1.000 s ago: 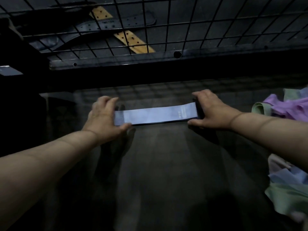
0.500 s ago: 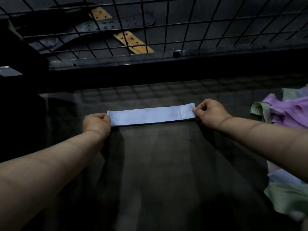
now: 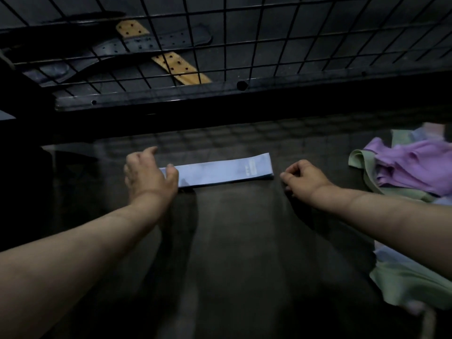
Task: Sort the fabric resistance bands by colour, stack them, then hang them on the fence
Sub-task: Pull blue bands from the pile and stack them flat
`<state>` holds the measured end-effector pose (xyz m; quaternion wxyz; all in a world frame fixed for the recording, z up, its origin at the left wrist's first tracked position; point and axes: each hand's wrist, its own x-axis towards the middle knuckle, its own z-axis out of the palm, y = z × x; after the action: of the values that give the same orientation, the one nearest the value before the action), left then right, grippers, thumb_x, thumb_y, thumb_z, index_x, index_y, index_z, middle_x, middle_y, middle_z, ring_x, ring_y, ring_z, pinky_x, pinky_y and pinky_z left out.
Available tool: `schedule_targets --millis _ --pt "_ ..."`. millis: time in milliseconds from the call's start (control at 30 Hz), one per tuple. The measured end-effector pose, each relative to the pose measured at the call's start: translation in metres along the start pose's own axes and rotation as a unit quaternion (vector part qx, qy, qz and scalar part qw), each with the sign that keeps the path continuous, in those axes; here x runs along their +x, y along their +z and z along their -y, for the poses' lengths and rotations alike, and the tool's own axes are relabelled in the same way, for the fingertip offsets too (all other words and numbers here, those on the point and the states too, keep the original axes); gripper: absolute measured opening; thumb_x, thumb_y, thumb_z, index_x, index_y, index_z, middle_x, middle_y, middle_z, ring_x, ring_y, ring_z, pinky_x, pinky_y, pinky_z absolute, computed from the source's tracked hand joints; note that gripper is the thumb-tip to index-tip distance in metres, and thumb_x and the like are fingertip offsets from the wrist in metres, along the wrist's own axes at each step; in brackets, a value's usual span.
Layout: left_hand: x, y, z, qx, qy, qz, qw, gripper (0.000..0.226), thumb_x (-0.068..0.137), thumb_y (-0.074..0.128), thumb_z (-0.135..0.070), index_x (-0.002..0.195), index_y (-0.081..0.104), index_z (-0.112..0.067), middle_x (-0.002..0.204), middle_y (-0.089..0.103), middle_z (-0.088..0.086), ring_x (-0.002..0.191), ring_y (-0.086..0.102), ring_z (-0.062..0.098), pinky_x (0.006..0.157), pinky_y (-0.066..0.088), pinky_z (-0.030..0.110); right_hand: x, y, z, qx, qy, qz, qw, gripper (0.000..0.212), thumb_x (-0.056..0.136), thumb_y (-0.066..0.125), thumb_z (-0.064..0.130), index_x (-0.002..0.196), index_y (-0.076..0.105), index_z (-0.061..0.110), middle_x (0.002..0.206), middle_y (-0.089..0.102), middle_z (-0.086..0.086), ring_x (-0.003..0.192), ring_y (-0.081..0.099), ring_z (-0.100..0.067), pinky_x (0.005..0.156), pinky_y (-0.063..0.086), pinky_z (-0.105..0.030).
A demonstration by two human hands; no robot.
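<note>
Where the wire fence (image 3: 269, 45) stands: across the top of the dim view, beyond the work area. Hanging is judged a late step, so it can wait.
Dark surface (image 3: 232, 253): carries all the bands, and its middle probably suits a first stack.
Unsorted pile (image 3: 413, 167): purple, green and pale blue bands heaped at the right edge, well apart from the laid band. Keeping that gap should stop colours mixing.
Left hand (image 3: 146, 174): over the band's left end, fingers relaxed and spread, thumb lying on the fabric, gripping nothing. A light press here would steady the band.
Blue band (image 3: 220, 171): flat and straight on the surface, between the hands. It likely starts the blue stack.
Right hand (image 3: 305, 178): just beside the band's right end, not touching it, fingers loosely curled round nothing and free to fetch the next blue band.
White tag (image 3: 252, 167): near the band's right end, a handy mark for laying each band the same way.
</note>
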<state>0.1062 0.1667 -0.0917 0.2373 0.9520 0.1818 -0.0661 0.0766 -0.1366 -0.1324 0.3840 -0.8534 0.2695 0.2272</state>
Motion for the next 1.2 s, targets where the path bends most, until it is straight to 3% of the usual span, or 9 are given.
schedule_targets --millis 133,300,433,600,733,800,933,1100,1200 --pt "-0.034 0.016 -0.032 -0.03 0.152 0.064 0.986 0.051 0.09 0.065 -0.025 0.136 0.05 -0.011 0.134 0.04 0.015 0.128 0.038 0.031 0.109 0.027 0.035 -0.028 -0.027 -0.031 -0.116 -0.06 0.02 0.991 0.017 0.089 0.067 0.024 0.101 0.054 0.019 0.102 0.058 -0.002 0.088 0.057 -0.017 0.082 0.043 -0.023" --pt "-0.077 0.037 -0.078 -0.004 0.275 0.217 0.937 0.046 0.09 0.065 -0.034 0.132 0.054 -0.02 0.12 0.043 -0.002 0.121 0.044 0.02 0.108 0.035 0.032 -0.062 -0.072 -0.081 -0.244 -0.106 0.086 0.96 0.028 0.089 0.064 0.019 0.115 0.056 0.013 0.112 0.046 -0.004 0.095 0.054 -0.017 0.095 0.043 -0.026" --pt "-0.106 0.04 -0.116 0.034 0.352 0.316 0.88 0.042 0.093 0.061 -0.038 0.131 0.055 -0.023 0.125 0.047 -0.004 0.118 0.049 0.015 0.105 0.041 0.032 -0.08 -0.115 -0.127 -0.301 -0.17 0.057 0.937 0.022 0.087 0.062 0.013 0.108 0.06 0.009 0.111 0.055 -0.009 0.105 0.054 -0.026 0.093 0.043 -0.034" --pt "-0.133 0.045 -0.163 0.099 0.409 0.377 0.825 0.037 0.096 0.055 -0.039 0.131 0.054 -0.029 0.122 0.047 -0.009 0.113 0.05 0.009 0.096 0.041 0.021 -0.102 -0.172 -0.172 -0.305 -0.295 -0.016 0.905 0.026 0.079 0.045 0.016 0.092 0.067 0.011 0.099 0.063 -0.008 0.093 0.06 -0.026 0.082 0.049 -0.036" --pt "-0.157 0.057 -0.206 0.134 0.444 0.397 0.792 0.036 0.096 0.055 -0.037 0.13 0.054 -0.029 0.123 0.051 -0.008 0.113 0.054 0.01 0.099 0.045 0.028 -0.094 -0.21 -0.207 -0.218 -0.13 -0.219 0.942 0.03 0.073 0.048 0.011 0.096 0.065 0.003 0.097 0.062 -0.019 0.096 0.058 -0.037 0.089 0.038 -0.036" --pt "-0.17 0.067 -0.227 0.15 0.457 0.411 0.774 0.036 0.095 0.054 -0.038 0.13 0.055 -0.028 0.125 0.052 -0.005 0.112 0.056 0.015 0.1 0.047 0.035 -0.083 -0.217 -0.221 -0.266 -0.07 -0.172 0.946 0.039 0.075 0.06 0.008 0.113 0.065 0.002 0.114 0.063 -0.021 0.108 0.059 -0.04 0.096 0.04 -0.038" --pt "-0.199 0.085 -0.264 0.137 0.478 0.439 0.748 0.031 0.094 0.054 -0.029 0.122 0.06 -0.019 0.12 0.061 0.004 0.103 0.063 0.022 0.09 0.052 0.037 -0.078 -0.22 -0.217 -0.421 -0.093 -0.075 0.899 0.069 0.086 0.062 0.026 0.15 0.037 0.024 0.151 0.041 0.0 0.135 0.039 -0.028 0.109 0.031 -0.041" --pt "-0.218 0.091 -0.281 0.1 0.447 0.449 0.767 0.028 0.096 0.052 -0.024 0.119 0.064 -0.013 0.116 0.066 0.002 0.102 0.063 0.02 0.089 0.05 0.03 -0.069 -0.234 -0.201 -0.419 -0.093 -0.129 0.894 0.037 0.088 0.058 0.028 0.125 0.059 0.027 0.125 0.057 -0.006 0.117 0.049 -0.03 0.101 0.032 -0.039" --pt "-0.218 0.098 -0.275 0.072 0.382 0.466 0.795 0.03 0.095 0.053 -0.024 0.122 0.063 -0.017 0.118 0.067 0.0 0.106 0.062 0.018 0.094 0.05 0.031 -0.068 -0.241 -0.2 -0.238 -0.072 -0.183 0.951 0.022 0.089 0.055 0.023 0.109 0.062 0.02 0.114 0.063 -0.01 0.105 0.056 -0.031 0.092 0.041 -0.038"
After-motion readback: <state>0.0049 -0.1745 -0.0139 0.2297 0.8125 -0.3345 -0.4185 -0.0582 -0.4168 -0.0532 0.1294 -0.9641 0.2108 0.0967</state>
